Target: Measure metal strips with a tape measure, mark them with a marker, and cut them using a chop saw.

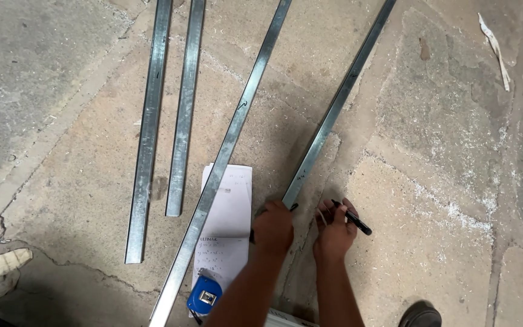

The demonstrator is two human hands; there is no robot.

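View: head camera, looking down at a concrete floor [443, 181].
Paper sheet: white sheet [228, 224] with small dark print, flat on the floor at 7 o'clock from frame centre, partly under one metal strip; long axis runs 12 to 6 o'clock.
Tape measure: blue round case [204, 295] with a grey clip, lying on the sheet's lower end, at 8 o'clock from the left hand.
Containers: none seen.
Metal strip in hand: galvanised strip [334, 109], long axis from 1 o'clock (top edge of frame) down to 7 o'clock; its near end lies at the hands.
Left hand: left hand [272, 227] knuckles up, pressing on the strip's near end; fingers curled, cannot tell if they grip anything.
Right hand: right hand [334, 230] clenched round a black marker [352, 218], tip pointing to 4 o'clock, just beside the strip end.
Other strips: three more metal strips [180, 121] to the left, lying roughly 12 to 6 o'clock.
Shoe: dark shoe toe [419, 316] at the bottom edge.
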